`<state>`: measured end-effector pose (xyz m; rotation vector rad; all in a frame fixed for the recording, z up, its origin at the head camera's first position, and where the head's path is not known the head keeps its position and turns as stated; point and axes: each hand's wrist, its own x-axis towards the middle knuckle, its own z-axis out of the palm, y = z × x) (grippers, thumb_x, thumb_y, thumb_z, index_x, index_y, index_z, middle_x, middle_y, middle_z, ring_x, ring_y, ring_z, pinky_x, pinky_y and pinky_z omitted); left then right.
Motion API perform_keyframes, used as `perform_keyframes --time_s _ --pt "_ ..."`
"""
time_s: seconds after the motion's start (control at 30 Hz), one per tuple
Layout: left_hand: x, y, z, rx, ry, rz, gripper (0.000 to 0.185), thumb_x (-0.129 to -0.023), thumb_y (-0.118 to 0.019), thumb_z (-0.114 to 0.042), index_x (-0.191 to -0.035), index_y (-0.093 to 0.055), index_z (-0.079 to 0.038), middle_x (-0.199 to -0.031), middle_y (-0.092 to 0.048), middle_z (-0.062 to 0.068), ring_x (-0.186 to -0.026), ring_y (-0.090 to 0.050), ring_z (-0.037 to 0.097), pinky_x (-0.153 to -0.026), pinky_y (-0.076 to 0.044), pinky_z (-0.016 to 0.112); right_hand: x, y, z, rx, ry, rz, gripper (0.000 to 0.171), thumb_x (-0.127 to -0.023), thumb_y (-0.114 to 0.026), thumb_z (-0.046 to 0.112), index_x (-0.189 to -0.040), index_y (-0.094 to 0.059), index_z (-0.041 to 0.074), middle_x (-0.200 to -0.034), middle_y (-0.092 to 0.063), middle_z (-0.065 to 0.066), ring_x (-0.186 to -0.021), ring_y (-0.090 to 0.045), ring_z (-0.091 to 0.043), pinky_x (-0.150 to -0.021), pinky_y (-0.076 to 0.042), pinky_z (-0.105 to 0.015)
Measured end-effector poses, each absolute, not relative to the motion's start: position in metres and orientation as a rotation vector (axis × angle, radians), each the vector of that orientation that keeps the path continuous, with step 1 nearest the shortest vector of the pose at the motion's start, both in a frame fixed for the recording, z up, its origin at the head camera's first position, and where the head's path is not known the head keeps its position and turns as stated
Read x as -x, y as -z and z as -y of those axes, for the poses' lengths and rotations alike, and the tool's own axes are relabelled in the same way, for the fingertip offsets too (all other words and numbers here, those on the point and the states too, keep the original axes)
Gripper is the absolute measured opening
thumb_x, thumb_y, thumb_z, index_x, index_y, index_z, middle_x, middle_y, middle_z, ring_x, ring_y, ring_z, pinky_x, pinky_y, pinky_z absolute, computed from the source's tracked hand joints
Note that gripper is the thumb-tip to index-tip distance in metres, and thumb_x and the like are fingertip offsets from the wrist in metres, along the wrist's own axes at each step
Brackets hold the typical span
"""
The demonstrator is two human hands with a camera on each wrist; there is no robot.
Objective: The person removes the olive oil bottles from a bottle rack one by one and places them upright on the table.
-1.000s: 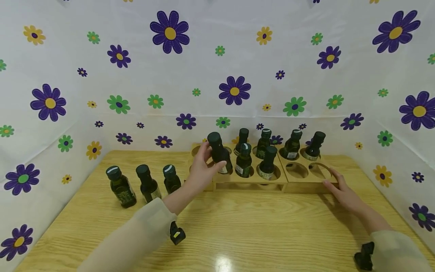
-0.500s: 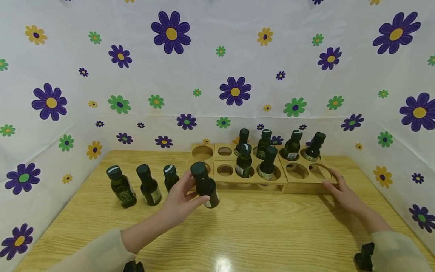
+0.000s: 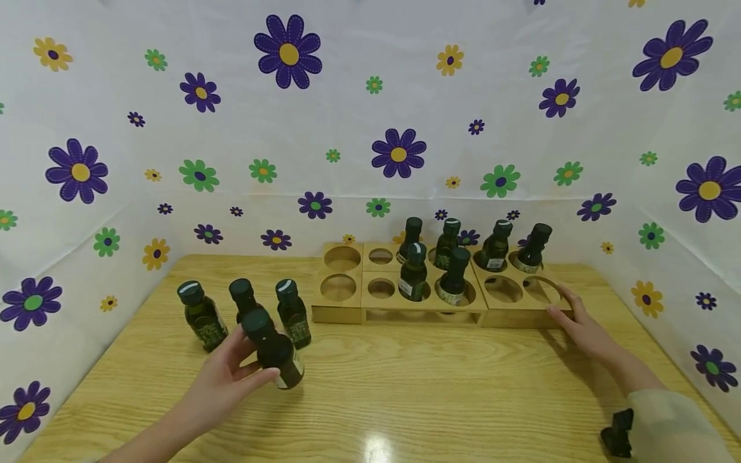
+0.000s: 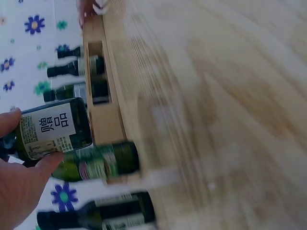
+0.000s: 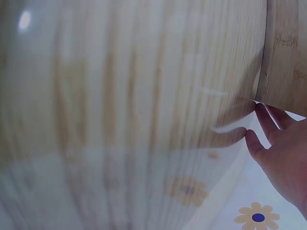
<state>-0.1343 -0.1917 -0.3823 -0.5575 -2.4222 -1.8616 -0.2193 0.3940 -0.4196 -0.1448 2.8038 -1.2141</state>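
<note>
My left hand (image 3: pixel 243 363) grips a dark green bottle (image 3: pixel 273 350) with a black cap, tilted, just above the table in front of three like bottles (image 3: pixel 199 315) that stand at the left. In the left wrist view the held bottle (image 4: pixel 53 127) shows a white label, with my thumb and fingers (image 4: pixel 17 184) round it. A wooden rack (image 3: pixel 428 307) with round holes stands at the back and holds several bottles (image 3: pixel 454 276). My right hand (image 3: pixel 573 318) rests flat against the rack's right end, fingers (image 5: pixel 268 132) straight by the rack's corner (image 5: pixel 283 52).
The rack's left holes (image 3: pixel 340 273) and two right front holes (image 3: pixel 502 289) stand empty. A flowered white sheet (image 3: pixel 399 154) walls in the back and both sides. The wooden table (image 3: pixel 440 392) lies bare in front of the rack.
My left hand has lifted the bottle out of the rack's left part and carried it left and toward me, down beside the three standing bottles. My right hand has stayed put.
</note>
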Motion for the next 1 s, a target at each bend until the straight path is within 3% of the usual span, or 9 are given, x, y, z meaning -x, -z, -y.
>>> perform_keyframes --time_s 0.07,0.23,0.3,0.57,1.0 --pt "0.133 0.386 0.206 0.563 1.789 2.408 0.068 -0.086 -0.07 0.003 -0.144 -0.035 0.001 -0.134 -0.053 0.019 -0.114 -0.053 -0.003 -0.086 -0.052 0.026 0.219 0.419 -0.394 0.139 1.214 -2.804 0.073 -0.107 -0.033 0.035 -0.151 0.011 -0.003 -0.147 0.005 -0.044 -0.125 -0.024 -0.064 -0.094 -0.024 -0.074" --pt "0.134 0.396 0.238 0.556 1.66 2.388 0.07 -0.085 -0.069 0.009 -0.145 -0.035 -0.002 -0.127 -0.055 -0.013 -0.112 -0.054 -0.005 -0.081 -0.051 0.019 0.219 0.42 -0.394 0.132 1.194 -2.805 0.073 -0.107 -0.033 0.036 -0.151 0.012 -0.002 -0.147 0.006 -0.043 -0.125 -0.022 -0.064 -0.094 -0.023 -0.075" --pt "0.134 0.399 0.248 0.552 1.629 2.387 0.072 -0.084 -0.069 0.011 -0.146 -0.034 -0.002 -0.126 -0.055 -0.018 -0.111 -0.054 -0.005 -0.08 -0.052 0.019 0.22 0.42 -0.395 0.133 1.187 -2.806 0.073 -0.107 -0.032 0.036 -0.151 0.012 -0.002 -0.148 0.006 -0.043 -0.126 -0.022 -0.064 -0.094 -0.023 -0.075" --pt "0.14 0.414 0.284 0.495 1.52 2.407 0.075 -0.083 -0.067 0.015 -0.147 -0.031 0.002 -0.127 -0.051 -0.024 -0.111 -0.051 -0.01 -0.076 -0.052 0.017 0.221 0.421 -0.395 0.111 1.195 -2.799 0.074 -0.107 -0.033 0.037 -0.152 0.012 0.0 -0.147 0.003 -0.045 -0.126 -0.022 -0.063 -0.095 -0.022 -0.075" --pt "0.151 0.43 0.316 0.362 1.443 2.474 0.071 -0.086 -0.067 0.009 -0.147 -0.033 -0.007 -0.118 -0.049 -0.031 -0.107 -0.047 -0.018 -0.073 -0.051 0.012 0.22 0.421 -0.396 0.096 1.195 -2.798 0.074 -0.107 -0.034 0.038 -0.152 0.012 0.001 -0.148 0.006 -0.042 -0.127 -0.019 -0.065 -0.095 -0.02 -0.076"
